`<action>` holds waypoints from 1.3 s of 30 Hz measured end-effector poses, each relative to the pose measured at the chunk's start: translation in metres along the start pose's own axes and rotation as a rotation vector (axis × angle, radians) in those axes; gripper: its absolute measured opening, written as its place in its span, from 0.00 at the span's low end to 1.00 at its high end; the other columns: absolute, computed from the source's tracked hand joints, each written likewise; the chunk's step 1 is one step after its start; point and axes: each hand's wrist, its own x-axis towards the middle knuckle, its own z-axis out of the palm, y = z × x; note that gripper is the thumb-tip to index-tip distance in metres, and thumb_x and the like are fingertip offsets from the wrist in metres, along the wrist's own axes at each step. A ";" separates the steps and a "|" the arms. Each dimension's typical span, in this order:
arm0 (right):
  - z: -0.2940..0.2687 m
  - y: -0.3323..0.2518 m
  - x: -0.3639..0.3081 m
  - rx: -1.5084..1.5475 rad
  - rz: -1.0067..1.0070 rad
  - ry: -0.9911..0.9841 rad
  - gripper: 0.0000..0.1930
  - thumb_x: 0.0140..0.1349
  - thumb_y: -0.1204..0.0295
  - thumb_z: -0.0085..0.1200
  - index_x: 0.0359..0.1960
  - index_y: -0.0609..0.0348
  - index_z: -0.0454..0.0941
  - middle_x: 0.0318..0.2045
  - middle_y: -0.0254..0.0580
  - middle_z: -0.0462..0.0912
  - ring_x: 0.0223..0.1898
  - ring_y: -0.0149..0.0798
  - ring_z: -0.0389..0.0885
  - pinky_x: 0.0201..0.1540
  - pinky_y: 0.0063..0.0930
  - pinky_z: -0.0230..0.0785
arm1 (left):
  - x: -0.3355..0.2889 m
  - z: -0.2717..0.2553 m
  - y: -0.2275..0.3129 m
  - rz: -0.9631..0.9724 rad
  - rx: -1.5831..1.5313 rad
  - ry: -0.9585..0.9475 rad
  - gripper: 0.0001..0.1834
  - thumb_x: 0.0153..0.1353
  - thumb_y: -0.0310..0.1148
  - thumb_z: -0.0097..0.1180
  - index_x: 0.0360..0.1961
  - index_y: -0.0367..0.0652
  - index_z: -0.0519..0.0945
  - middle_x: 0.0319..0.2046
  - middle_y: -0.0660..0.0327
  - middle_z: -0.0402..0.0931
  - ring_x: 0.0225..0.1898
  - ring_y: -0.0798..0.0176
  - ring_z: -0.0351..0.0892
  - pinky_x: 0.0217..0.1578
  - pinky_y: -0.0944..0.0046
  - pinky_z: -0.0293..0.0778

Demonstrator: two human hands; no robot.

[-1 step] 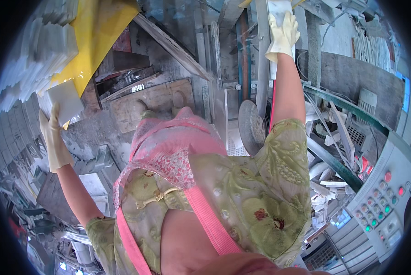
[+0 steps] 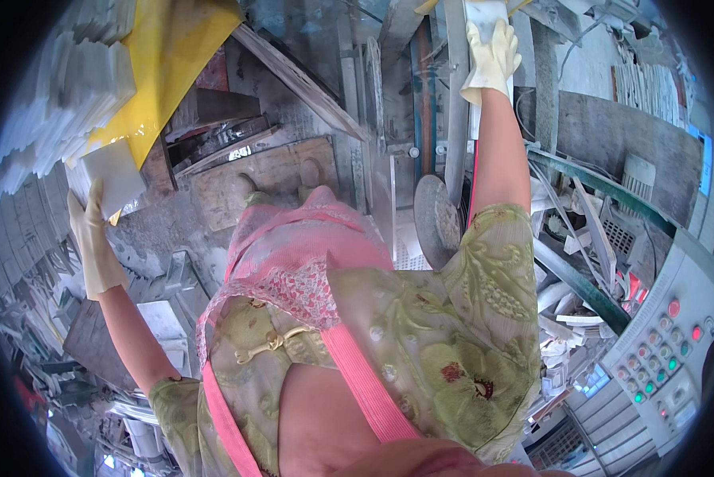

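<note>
Both my hands wear cream rubber gloves. At the left, my left hand [image 2: 93, 234] grips the near edge of a square white tile [image 2: 112, 175], thumb on its upper face and fingers along its side. The tile is beside a stack of pale tiles [image 2: 94, 87]. My right hand [image 2: 492, 60] reaches far forward, its fingers stretched out and laid on a white slab [image 2: 484, 12] on a narrow machine track. My palm hides part of that slab. Near my right elbow stands a round grey disc [image 2: 436, 222].
Yellow sheeting [image 2: 166, 63] hangs by the tile stack. A wooden board [image 2: 265, 179] lies by my feet. At the right are a green rail [image 2: 603, 187], a control panel [image 2: 663, 350] with coloured buttons, and a row of thin slabs [image 2: 651, 95] standing on edge.
</note>
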 end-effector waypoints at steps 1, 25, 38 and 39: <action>0.003 -0.001 0.004 0.006 0.041 -0.044 0.39 0.61 0.39 0.55 0.67 0.52 0.68 0.63 0.42 0.72 0.68 0.46 0.65 0.66 0.52 0.56 | 0.003 -0.001 -0.003 -0.002 0.010 0.004 0.56 0.51 0.55 0.71 0.71 0.28 0.61 0.60 0.46 0.72 0.58 0.55 0.76 0.54 0.58 0.73; -0.043 0.076 -0.092 0.230 -0.443 -0.117 0.30 0.70 0.58 0.48 0.71 0.59 0.66 0.71 0.50 0.66 0.74 0.48 0.60 0.74 0.41 0.51 | -0.006 0.007 -0.002 0.200 -0.130 -0.013 0.30 0.62 0.37 0.67 0.61 0.33 0.73 0.51 0.53 0.79 0.49 0.60 0.79 0.48 0.61 0.75; -0.168 0.069 -0.223 0.000 -0.201 -0.497 0.47 0.54 0.60 0.67 0.75 0.56 0.56 0.74 0.51 0.59 0.77 0.49 0.52 0.75 0.51 0.45 | 0.026 0.011 -0.017 0.307 -0.127 -0.035 0.42 0.56 0.53 0.70 0.62 0.31 0.72 0.45 0.53 0.81 0.40 0.64 0.82 0.29 0.64 0.74; -0.162 0.057 -0.222 -0.051 -0.226 -0.406 0.48 0.54 0.60 0.68 0.75 0.55 0.55 0.75 0.50 0.58 0.77 0.48 0.52 0.75 0.52 0.45 | 0.025 0.008 -0.014 0.269 -0.096 -0.048 0.42 0.57 0.51 0.70 0.65 0.33 0.71 0.47 0.54 0.81 0.42 0.63 0.81 0.34 0.65 0.75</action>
